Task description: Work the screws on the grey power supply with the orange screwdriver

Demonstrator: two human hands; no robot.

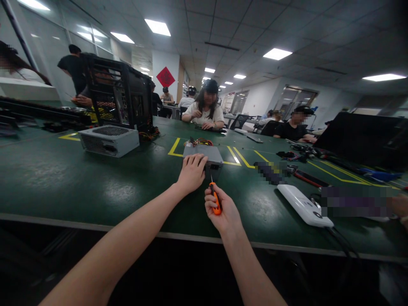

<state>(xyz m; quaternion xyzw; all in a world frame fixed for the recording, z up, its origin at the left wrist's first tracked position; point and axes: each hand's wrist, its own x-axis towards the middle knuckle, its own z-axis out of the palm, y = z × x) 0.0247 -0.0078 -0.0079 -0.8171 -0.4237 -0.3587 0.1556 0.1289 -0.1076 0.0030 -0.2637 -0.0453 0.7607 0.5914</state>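
A grey computer power supply lies on the green tabletop in front of me, its coloured cables bundled at the far side. My left hand grips its near left part, fingers bent over the top. My right hand is closed around the orange and black handle of a screwdriver. The thin shaft points up and away, with its tip at the near face of the power supply, below the socket. Whether the tip sits in a screw is too small to make out.
To the left stand a second power supply and an open black computer case. Yellow tape marks line the table. On the right are a white rounded device with a cable and a dark monitor. A person sits opposite.
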